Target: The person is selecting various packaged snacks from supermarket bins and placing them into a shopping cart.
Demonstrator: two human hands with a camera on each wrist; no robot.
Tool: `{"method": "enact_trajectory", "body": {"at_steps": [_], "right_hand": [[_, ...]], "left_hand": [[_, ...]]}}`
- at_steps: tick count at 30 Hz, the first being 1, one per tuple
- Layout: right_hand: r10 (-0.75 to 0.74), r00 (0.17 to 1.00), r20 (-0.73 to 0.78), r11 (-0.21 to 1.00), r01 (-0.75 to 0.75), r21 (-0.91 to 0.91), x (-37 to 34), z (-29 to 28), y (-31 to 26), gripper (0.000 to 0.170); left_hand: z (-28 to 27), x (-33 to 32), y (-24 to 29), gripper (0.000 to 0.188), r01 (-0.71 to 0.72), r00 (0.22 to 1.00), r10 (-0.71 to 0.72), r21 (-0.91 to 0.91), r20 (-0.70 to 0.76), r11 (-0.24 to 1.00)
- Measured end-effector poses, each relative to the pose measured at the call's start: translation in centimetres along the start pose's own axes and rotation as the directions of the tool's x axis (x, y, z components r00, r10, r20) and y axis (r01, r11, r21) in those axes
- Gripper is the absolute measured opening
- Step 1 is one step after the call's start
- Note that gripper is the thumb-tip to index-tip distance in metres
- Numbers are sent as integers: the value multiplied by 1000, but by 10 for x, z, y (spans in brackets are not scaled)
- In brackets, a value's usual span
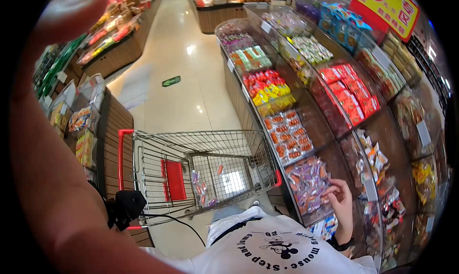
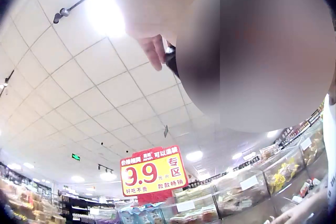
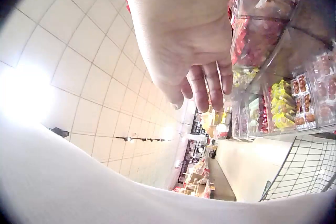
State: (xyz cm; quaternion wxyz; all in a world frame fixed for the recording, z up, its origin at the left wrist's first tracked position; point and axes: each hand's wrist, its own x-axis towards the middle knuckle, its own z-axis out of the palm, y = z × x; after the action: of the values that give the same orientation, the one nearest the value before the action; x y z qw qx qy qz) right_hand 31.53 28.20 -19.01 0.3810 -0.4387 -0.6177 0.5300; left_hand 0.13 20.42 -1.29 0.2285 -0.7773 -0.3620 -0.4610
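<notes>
In the head view, my raised left hand looms blurred at the upper left, close to the camera. In the left wrist view, the fingers of that hand look straight beside a dark object, and whether they touch it is unclear. My right hand hovers at the right edge of a bin of purple-wrapped sweets, its fingers slightly bent. The right wrist view shows this hand with relaxed fingers and nothing visible in them. Several small packets lie in the shopping cart.
The metal cart with a red handle stands left of the stepped candy shelves. Nearby bins hold snack packs, yellow packets and red packets. More display counters line the left side of the tiled aisle.
</notes>
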Motion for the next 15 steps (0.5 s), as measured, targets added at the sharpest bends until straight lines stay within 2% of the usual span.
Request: {"method": "enact_trajectory", "body": {"at_steps": [6,10,13,15], "right_hand": [[59,994,-91,996,-64,-63,-28,2,9,27],[100,983,-153,989,-114,-89,-39,1,22,26],[162,970,-181,982,-176,-62,-49,-2,38,26],[239,948,-210,971,-237,36,-55,-7,56,25]], "left_hand": [[36,19,-16,47,-107,994,102,-238,-32,965],[55,32,-28,50,-84,996,76,-356,-37,931],[81,39,-48,52,95,995,-89,-455,34,885],[120,25,-60,54,334,941,-258,-497,217,801]]}}
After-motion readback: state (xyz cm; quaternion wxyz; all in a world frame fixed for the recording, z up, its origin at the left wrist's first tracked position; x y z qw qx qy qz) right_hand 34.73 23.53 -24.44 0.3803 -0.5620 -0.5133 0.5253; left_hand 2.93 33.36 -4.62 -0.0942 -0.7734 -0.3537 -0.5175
